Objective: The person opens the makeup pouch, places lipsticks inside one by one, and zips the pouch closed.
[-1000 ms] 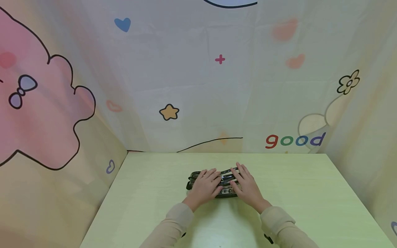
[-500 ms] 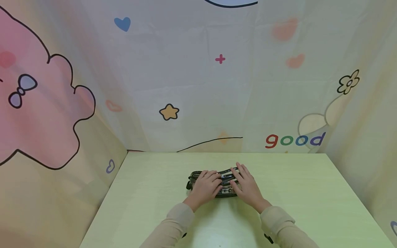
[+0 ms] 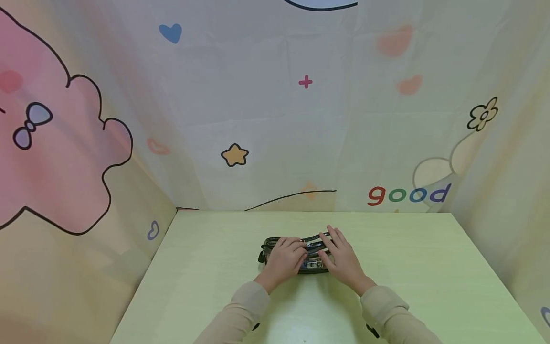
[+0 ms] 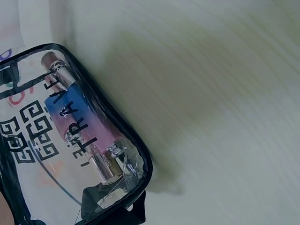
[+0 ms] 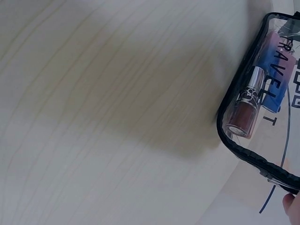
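Note:
A clear toiletry bag [image 3: 315, 264] with black trim and TRAVEL lettering stands on the table beneath both hands. Tubes of lip gloss [image 4: 84, 117] show through its side in the left wrist view; the right wrist view has a lip gloss [image 5: 248, 101] near one end. My left hand [image 3: 283, 260] covers the left part of the bag's top, fingers bent and thumb drawn in close to them; what lies under its fingertips is hidden. At the bag's right end my right hand [image 3: 341, 258] rests with fairly straight, spread fingers over the black strips.
The pale wood-grain table [image 3: 206, 277] spreads around the bag to both sides and in front. Behind it hangs a curtain [image 3: 266, 110] printed with cartoon shapes and the word "good", and more printed fabric closes in the left and right sides.
The left hand's thumb and fingers have drawn closer together over the bag's top. The bag and the right hand have stayed in place.

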`<state>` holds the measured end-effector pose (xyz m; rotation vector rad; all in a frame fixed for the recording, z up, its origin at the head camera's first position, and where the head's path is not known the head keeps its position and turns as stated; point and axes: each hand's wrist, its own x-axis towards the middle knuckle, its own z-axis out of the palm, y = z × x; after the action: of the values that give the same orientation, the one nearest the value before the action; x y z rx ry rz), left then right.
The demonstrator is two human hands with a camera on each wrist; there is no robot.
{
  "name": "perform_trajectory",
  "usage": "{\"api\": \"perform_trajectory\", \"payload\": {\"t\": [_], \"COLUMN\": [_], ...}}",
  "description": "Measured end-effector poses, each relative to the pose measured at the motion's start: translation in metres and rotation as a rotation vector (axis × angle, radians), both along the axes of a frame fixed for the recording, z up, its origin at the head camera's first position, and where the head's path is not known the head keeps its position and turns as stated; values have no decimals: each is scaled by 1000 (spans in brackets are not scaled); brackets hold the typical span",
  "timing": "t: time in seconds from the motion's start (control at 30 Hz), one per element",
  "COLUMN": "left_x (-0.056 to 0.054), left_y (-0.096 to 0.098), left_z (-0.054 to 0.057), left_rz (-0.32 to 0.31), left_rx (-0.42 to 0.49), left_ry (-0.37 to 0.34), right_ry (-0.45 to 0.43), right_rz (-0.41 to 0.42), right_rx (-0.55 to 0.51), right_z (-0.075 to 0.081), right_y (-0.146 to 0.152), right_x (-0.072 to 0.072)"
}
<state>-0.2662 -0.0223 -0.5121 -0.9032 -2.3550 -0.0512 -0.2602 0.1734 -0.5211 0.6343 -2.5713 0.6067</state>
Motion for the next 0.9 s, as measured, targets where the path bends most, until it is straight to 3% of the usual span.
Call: {"api": "perform_trajectory", "payload": {"t": [0.13, 0.4, 0.7, 0.9], "left_x": [-2, -3, -2, -1], "left_y": [1, 1, -1, -2], "left_z": [0, -1, 1, 2], "left_rz": [12, 37, 107, 113], "left_rx": [24, 45, 55, 70], "left_ry": [2, 77, 59, 67], "right_ry": [8, 23, 40, 35], "right_rz": [2, -8, -21, -23], "right_rx": [-3, 0, 23, 17], "right_z": [-1, -2, -4, -3], "right_y": [0, 1, 1, 0], "right_x": [0, 0, -2, -2]}}
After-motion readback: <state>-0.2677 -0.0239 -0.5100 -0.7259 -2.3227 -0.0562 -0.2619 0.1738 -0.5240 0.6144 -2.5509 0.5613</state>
